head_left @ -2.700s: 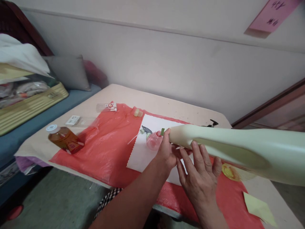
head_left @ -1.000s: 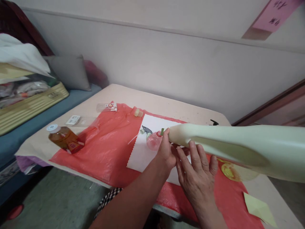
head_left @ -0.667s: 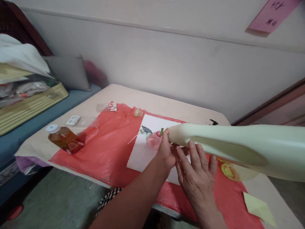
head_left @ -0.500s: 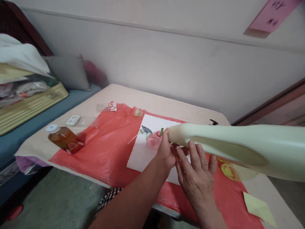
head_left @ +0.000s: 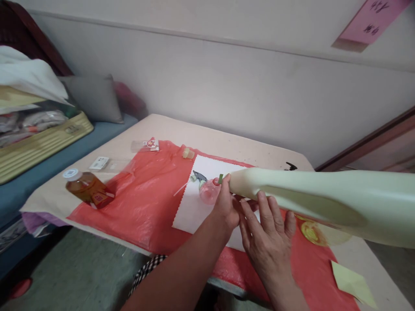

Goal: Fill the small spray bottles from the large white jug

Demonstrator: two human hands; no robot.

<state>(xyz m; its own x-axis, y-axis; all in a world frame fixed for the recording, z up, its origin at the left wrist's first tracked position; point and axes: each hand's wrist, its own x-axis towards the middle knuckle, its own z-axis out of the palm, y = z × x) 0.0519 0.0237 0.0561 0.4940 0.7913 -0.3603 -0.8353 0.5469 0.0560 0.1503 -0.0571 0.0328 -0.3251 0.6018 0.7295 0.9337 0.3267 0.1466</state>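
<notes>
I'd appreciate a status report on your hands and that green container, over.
Left hand gripping pale green container near narrow end; right hand open against it. Container held sideways above table. Pink bottle close by left hand, contact unclear.

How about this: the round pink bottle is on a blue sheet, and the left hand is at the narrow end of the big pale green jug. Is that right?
Not quite: the sheet is white, not blue, as the head view shows. The round pink bottle is on it, and the left hand is at the narrow end of the big pale green jug.
</notes>
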